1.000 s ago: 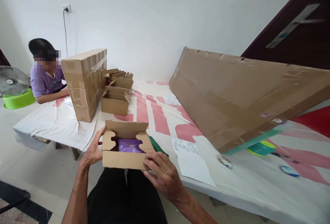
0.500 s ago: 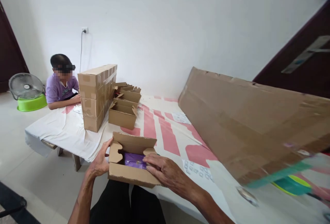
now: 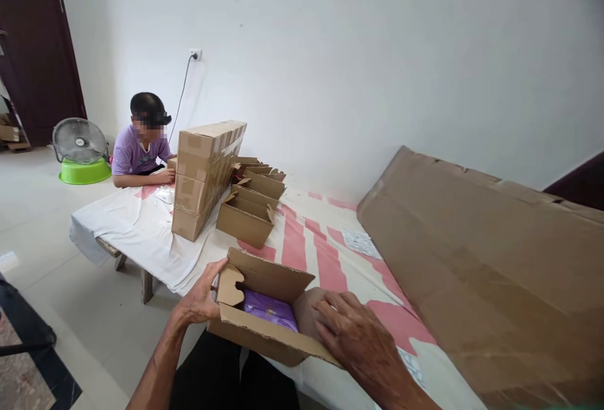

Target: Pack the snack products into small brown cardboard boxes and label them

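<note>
An open cardboard box (image 3: 264,339) rests tilted above my lap at the table's edge. Inside lies a flat purple packet (image 3: 270,310). My left hand (image 3: 202,293) grips the box's left end, with the thumb at its upper rim. Curled fingers of my right hand (image 3: 356,328) are on the box's right end flap; the fingertips are partly hidden. The left end flap (image 3: 230,284) is bent inward, and the long back flap (image 3: 274,275) stands up.
Several open cardboard boxes (image 3: 245,218) stand in a row beyond, beside a taped stack of cartons (image 3: 191,193). Across the table sits a person in a purple shirt (image 3: 129,152). A large cardboard sheet (image 3: 481,259) leans at the right. A fan (image 3: 81,141) stands on the floor.
The view has turned left, so the scene sits further right. My right hand has moved off the purple packet to the right end flap, which now leans outward. My left hand keeps its hold.
</note>
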`<state>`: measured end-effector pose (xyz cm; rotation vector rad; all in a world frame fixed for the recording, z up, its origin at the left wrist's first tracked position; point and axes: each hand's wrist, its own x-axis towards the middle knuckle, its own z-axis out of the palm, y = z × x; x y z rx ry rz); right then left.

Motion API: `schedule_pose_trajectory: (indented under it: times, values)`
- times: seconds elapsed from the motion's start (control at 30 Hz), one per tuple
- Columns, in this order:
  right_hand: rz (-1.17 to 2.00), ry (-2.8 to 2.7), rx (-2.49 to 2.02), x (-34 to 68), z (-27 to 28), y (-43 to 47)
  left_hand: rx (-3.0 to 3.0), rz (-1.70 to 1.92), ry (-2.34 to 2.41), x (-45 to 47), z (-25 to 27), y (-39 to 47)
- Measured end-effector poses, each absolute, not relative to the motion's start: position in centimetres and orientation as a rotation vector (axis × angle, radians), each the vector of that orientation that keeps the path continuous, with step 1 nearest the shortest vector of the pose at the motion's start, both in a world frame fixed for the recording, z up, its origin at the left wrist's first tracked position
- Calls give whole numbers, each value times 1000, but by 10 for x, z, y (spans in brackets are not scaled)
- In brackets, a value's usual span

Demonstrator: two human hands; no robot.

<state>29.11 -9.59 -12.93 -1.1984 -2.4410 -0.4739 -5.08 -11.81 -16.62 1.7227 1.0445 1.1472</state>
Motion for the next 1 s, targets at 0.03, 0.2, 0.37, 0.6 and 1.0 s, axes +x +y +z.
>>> schedule_pose_trajectory:
  times: [0.03, 0.2, 0.37, 0.6, 1.0]
  values:
    - [-530, -2438, -1215, 295, -131, -96, 1724, 1146, 1046, -51, -166, -119]
    - [-414, -2473, -1262, 305, -135, -96, 1743, 1147, 1035, -50, -167, -120]
    - [78, -2390, -1369, 306, -132, -98, 1735, 1143, 1012, -51, -166, -120]
    - [192, -2271, -1368, 304, -133, -101, 1745, 1145, 1016, -53, -170, -121]
    - [227, -2204, -1356, 303, -143, -105, 1778, 1183, 993, -52, -175, -120]
